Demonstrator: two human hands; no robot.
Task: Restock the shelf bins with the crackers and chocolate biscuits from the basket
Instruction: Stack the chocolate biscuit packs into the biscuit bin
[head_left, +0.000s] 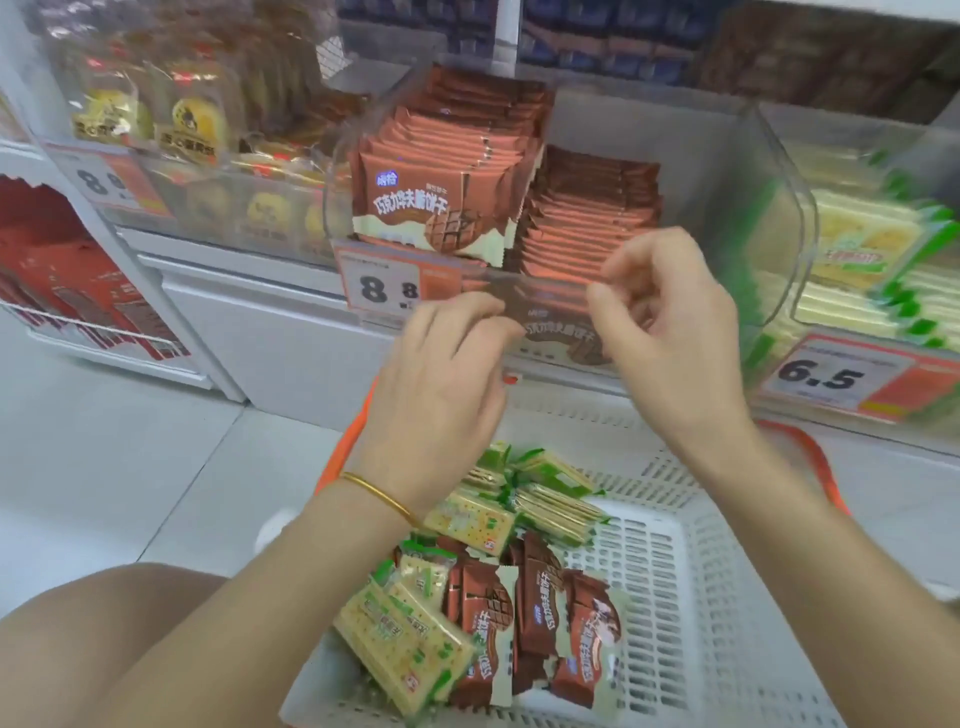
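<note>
Left hand (447, 358) and right hand (670, 322) pinch one chocolate packet (556, 317) at frame centre, just before the bin (795, 228) lip; skewed entry could snag it and tip the standing row (431, 208).

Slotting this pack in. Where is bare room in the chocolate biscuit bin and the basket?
For the held pack: the clear bin is free on its right, between the lower stack and the right wall; its left row is packed full. The basket has bare mesh on its right; crackers and biscuit packs crowd its left.

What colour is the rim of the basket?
Orange: the basket rim shows best in the head view.
</note>
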